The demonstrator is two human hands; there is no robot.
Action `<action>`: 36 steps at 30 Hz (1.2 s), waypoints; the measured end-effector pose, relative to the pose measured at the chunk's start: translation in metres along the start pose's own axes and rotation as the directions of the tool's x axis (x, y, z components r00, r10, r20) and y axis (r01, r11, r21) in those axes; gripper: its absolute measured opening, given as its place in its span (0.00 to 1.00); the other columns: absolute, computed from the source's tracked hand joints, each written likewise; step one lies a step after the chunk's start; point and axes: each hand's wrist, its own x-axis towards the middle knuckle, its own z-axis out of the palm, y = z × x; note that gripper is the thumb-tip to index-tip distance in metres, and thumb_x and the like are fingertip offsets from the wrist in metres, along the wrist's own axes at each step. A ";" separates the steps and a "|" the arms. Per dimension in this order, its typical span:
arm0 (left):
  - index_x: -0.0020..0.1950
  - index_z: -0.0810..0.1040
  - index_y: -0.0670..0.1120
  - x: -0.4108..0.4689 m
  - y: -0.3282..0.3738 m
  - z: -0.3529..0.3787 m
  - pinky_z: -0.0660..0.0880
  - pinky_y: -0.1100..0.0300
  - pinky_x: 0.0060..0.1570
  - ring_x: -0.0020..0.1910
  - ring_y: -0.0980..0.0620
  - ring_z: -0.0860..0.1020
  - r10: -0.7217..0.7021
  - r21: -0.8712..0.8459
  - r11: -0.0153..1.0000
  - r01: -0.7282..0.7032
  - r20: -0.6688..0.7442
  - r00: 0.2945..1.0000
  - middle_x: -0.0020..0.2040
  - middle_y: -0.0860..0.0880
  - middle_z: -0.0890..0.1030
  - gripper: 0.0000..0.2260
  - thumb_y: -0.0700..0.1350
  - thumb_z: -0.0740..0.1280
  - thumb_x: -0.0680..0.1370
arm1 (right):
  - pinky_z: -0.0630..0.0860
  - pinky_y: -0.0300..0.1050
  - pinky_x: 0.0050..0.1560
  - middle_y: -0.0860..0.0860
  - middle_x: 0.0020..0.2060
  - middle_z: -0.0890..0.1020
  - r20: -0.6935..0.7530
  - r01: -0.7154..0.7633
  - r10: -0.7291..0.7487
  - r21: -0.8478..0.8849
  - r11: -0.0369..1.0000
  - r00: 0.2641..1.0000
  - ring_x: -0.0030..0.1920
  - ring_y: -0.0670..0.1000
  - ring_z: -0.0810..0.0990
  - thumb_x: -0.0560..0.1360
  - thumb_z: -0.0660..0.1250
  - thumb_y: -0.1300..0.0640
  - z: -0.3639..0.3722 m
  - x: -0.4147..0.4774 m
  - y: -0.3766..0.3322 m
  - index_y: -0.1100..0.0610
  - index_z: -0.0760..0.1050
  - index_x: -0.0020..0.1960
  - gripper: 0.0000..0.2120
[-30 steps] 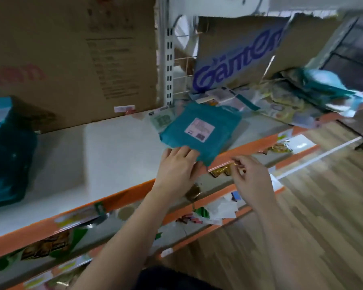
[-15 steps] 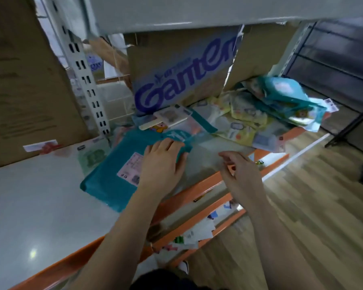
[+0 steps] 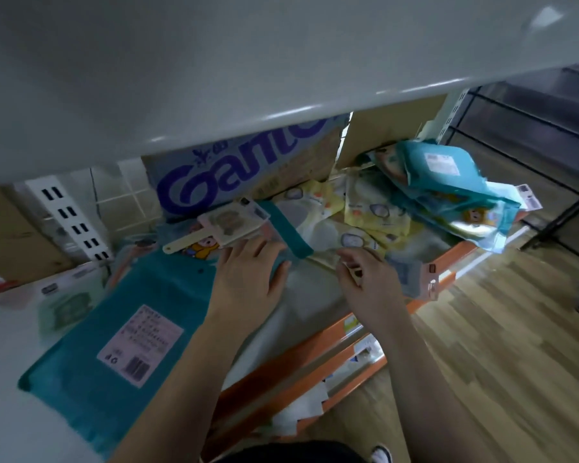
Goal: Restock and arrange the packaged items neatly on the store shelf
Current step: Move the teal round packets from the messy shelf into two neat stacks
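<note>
— Where is the teal package (image 3: 127, 329) lying?

— Flat on the white shelf (image 3: 4, 345), label up and set slantwise. Its far end is tucked among other packets, and its near edge passes under the person's left forearm.

— And the left hand (image 3: 248, 279)?

— It lies palm down with the fingers straight and spread, resting on the packets at the package's far end. It grips nothing.

— The right hand (image 3: 368, 289)?

— It hovers just inside the orange front edge (image 3: 318, 339) with its fingers curled and the thumb near the forefinger. Whether it pinches anything cannot be told.

— How much room is there above?

— Little: the underside of the upper shelf (image 3: 214, 78) overhangs both hands.

— And behind?

— A cardboard box (image 3: 248, 168) with purple lettering closes the back. A card-backed item with a pale handle (image 3: 228, 225) leans in front of it, just beyond the left fingertips.

— To the sides?

— Yellow packets (image 3: 365, 208) lie loose beyond the right hand. A heap of teal packs (image 3: 448, 182) crowds the right end, some jutting past the edge over the wooden floor (image 3: 498, 345). Left of the teal package, bare white board shows up to the slotted upright (image 3: 71, 222)
</note>
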 end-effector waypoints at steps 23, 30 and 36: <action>0.55 0.80 0.43 0.143 0.212 0.145 0.74 0.51 0.42 0.45 0.44 0.79 -0.201 0.057 0.977 0.207 -0.099 0.975 0.48 0.44 0.80 0.13 0.48 0.61 0.79 | 0.75 0.53 0.52 0.58 0.53 0.82 0.039 0.187 -0.183 -0.163 0.969 0.982 0.54 0.61 0.78 0.73 0.73 0.54 -0.175 0.195 0.265 0.59 0.81 0.57 0.15; 0.56 0.79 0.43 0.152 0.237 0.162 0.73 0.51 0.46 0.48 0.45 0.78 -0.268 0.085 0.956 0.279 -0.118 0.956 0.51 0.45 0.80 0.13 0.48 0.62 0.78 | 0.72 0.50 0.50 0.57 0.51 0.83 0.099 0.151 -0.138 -0.134 0.979 0.985 0.51 0.61 0.78 0.79 0.64 0.53 -0.192 0.226 0.322 0.58 0.81 0.55 0.11; 0.57 0.79 0.43 0.152 0.245 0.169 0.75 0.49 0.46 0.49 0.46 0.78 -0.282 0.084 0.953 0.290 -0.099 0.954 0.51 0.46 0.80 0.12 0.48 0.62 0.79 | 0.70 0.41 0.58 0.56 0.61 0.80 0.256 0.163 -0.153 -0.018 0.986 0.954 0.60 0.56 0.78 0.80 0.64 0.58 -0.199 0.234 0.329 0.61 0.80 0.58 0.11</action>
